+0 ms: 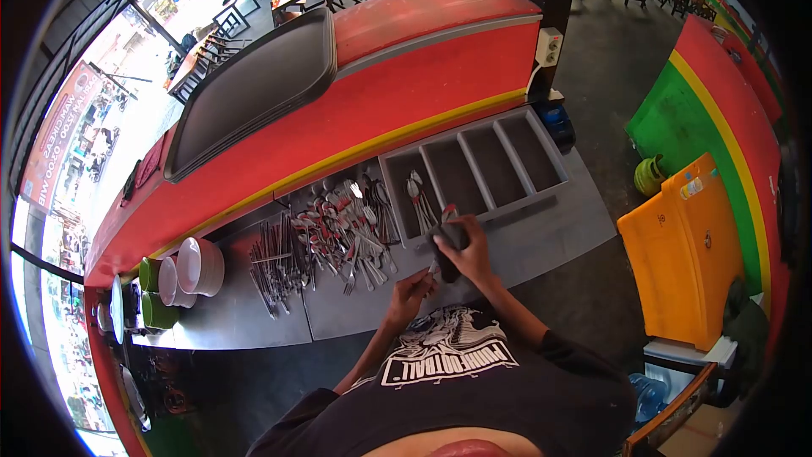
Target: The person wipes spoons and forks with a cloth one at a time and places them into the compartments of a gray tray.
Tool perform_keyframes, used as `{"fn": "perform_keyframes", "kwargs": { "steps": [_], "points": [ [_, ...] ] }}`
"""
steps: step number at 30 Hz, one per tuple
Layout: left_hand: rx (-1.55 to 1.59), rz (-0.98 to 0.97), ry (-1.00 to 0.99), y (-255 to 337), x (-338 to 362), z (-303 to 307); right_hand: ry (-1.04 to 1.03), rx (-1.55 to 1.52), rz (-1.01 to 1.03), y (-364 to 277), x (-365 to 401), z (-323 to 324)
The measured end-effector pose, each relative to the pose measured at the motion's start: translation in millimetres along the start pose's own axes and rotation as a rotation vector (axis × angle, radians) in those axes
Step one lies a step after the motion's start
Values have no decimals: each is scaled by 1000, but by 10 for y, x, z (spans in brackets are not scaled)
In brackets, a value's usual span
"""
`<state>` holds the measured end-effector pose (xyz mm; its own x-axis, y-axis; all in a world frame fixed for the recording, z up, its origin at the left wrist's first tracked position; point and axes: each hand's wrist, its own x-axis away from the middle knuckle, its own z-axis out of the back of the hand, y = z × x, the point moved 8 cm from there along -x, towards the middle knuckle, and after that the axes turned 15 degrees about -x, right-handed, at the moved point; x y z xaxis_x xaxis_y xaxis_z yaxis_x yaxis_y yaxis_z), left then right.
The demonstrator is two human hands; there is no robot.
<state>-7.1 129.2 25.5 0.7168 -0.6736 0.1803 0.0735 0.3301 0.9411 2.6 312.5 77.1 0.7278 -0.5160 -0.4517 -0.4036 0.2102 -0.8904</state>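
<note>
My right hand (470, 250) is closed around a dark cloth (452, 239) in front of the cutlery tray (406, 243). A shiny, reddish-reflecting spoon bowl (449, 212) sticks out past the top of the cloth. Below it, my left hand (413, 292) pinches the thin metal handle (434, 268) of what looks like that same spoon; the middle is hidden by the cloth. Several spoons (417, 195) lie in the tray's leftmost compartment. Left of the tray spreads a loose heap of spoons and forks (342, 224), with a row of thin, dark-looking cutlery (275, 262) beside it.
Stacked bowls (201, 267) stand at the left end of the metal counter (355, 313). Dark serving trays (254, 93) lean on the red partition (440, 63) behind. To the right are an orange bin (681, 254) and a green gas cylinder (650, 176).
</note>
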Motion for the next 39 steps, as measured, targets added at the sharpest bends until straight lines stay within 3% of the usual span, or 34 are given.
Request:
{"fn": "perform_keyframes", "kwargs": {
  "steps": [11, 17, 26, 32, 35, 39],
  "points": [
    [-66, -46, -88, 36, 143, -15, 294, 79, -89, 294, -60, 414],
    [-89, 7, -13, -37, 128, 50, 336, 60, -192, 665, 1, 601],
    [11, 153, 297, -147, -227, 274, 152, -52, -463, 968, 41, 572],
    [-484, -49, 565, -274, -491, 447, 2, 23, -556, 1264, 127, 614],
    [-642, -143, 577, -73, -542, 387, -83, 19, -609, 1298, 106, 605],
    [-845, -130, 476, -272, -667, 265, -168, 131, -621, 1371, 72, 618]
  ]
}}
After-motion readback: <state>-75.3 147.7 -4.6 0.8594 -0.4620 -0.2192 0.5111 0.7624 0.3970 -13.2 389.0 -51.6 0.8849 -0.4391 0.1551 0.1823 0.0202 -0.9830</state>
